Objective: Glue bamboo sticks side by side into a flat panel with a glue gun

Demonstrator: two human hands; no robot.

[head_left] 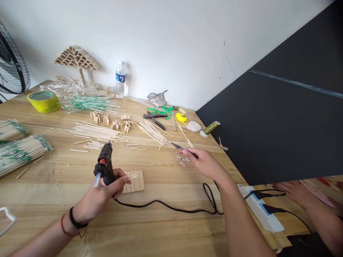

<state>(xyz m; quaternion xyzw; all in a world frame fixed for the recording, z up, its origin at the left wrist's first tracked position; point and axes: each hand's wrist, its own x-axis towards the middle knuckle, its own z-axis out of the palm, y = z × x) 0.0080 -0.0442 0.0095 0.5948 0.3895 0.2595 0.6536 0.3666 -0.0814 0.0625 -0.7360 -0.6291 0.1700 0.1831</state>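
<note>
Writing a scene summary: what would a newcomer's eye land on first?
Likely the black glue gun in the left grip, left of centre in the foreground. Next, the tree-shaped wooden model at back left, with the bright yellow tape roll nearer the camera and further left. Right of centre, the knife in the right grip, blade pointing left, also stands out.
</note>
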